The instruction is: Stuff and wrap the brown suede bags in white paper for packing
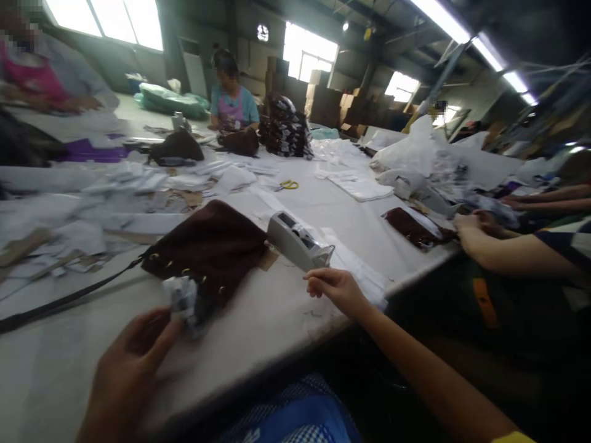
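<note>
Left grip (133,357) is half curled at the crumpled white wrapping (182,292) on the near side of the brown bag (217,240); blur hides whether it holds it. Right grip (337,289) is pinched narrow just beside the grey tape dispenser (289,239), near the surface's (252,326) front edge. Pale surface shows between bag and edge; yellow-handled scissors (289,184) lie beyond the dispenser.

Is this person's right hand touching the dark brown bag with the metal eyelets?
Apart. The head view shows a strip of bare white tabletop between the right hand and the dark brown bag.
</note>
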`<action>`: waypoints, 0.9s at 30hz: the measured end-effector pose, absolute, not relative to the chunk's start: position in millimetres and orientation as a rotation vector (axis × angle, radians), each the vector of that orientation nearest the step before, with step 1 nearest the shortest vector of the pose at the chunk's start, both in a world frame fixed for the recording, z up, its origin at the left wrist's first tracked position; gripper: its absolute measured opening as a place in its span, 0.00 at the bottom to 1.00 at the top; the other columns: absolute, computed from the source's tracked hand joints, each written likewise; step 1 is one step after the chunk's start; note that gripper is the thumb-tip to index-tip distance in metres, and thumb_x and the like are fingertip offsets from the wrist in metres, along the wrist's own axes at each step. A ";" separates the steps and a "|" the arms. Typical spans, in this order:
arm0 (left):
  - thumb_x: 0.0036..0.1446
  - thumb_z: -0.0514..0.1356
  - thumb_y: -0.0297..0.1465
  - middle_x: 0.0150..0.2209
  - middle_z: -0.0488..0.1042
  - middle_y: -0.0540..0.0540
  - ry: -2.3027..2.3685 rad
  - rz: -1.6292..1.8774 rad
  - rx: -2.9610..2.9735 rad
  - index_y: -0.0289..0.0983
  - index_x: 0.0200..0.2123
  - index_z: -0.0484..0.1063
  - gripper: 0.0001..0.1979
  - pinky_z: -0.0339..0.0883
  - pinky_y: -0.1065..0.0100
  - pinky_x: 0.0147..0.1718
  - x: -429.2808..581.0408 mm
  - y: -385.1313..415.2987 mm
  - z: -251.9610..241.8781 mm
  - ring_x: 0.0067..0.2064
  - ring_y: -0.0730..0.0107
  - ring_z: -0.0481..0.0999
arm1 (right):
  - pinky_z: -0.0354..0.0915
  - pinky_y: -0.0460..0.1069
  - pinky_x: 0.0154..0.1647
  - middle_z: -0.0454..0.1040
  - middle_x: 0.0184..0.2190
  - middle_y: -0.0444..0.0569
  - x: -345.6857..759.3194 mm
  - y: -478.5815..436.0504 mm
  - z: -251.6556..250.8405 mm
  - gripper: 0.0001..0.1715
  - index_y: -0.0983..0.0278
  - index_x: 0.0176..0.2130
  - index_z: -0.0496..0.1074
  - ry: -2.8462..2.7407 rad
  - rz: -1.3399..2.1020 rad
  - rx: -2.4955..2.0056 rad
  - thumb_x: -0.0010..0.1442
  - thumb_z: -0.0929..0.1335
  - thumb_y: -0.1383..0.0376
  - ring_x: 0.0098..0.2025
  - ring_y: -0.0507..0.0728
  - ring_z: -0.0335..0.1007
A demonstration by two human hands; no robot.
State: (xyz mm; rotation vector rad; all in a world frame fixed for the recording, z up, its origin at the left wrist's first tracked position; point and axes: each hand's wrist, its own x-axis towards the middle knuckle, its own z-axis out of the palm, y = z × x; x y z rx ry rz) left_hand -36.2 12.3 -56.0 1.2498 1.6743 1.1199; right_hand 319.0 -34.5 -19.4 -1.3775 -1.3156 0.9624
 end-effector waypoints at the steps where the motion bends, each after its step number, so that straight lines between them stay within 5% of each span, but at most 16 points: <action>1: 0.44 0.69 0.49 0.43 0.81 0.50 1.612 1.145 1.211 0.45 0.43 0.75 0.24 0.72 0.53 0.50 -34.7 10.9 -55.9 0.48 0.55 0.79 | 0.70 0.47 0.30 0.77 0.26 0.48 303.3 -33.2 -17.2 0.17 0.66 0.41 0.79 -1.369 0.988 -1.332 0.59 0.71 0.55 0.28 0.52 0.73; 5: 0.47 0.69 0.44 0.43 0.79 0.42 1.396 1.253 1.257 0.37 0.42 0.73 0.23 0.71 0.58 0.50 -26.9 7.2 -50.7 0.48 0.55 0.78 | 0.73 0.49 0.36 0.78 0.27 0.46 241.8 -21.9 -7.5 0.16 0.62 0.48 0.77 -1.589 1.058 -1.129 0.62 0.70 0.59 0.29 0.52 0.75; 13: 0.52 0.67 0.40 0.42 0.78 0.44 1.314 1.315 1.393 0.38 0.42 0.74 0.17 0.69 0.62 0.49 -22.7 3.4 -45.8 0.47 0.59 0.77 | 0.71 0.47 0.41 0.80 0.32 0.42 172.4 15.4 -3.4 0.27 0.57 0.59 0.68 -1.907 0.924 -0.848 0.60 0.70 0.65 0.31 0.51 0.76; 27: 0.53 0.67 0.39 0.42 0.79 0.45 1.266 1.252 1.417 0.38 0.41 0.76 0.15 0.71 0.64 0.48 -30.2 6.7 -44.2 0.47 0.59 0.78 | 0.66 0.44 0.33 0.75 0.26 0.40 158.2 32.2 -4.5 0.32 0.60 0.63 0.63 -2.034 0.892 -1.033 0.60 0.69 0.64 0.27 0.50 0.69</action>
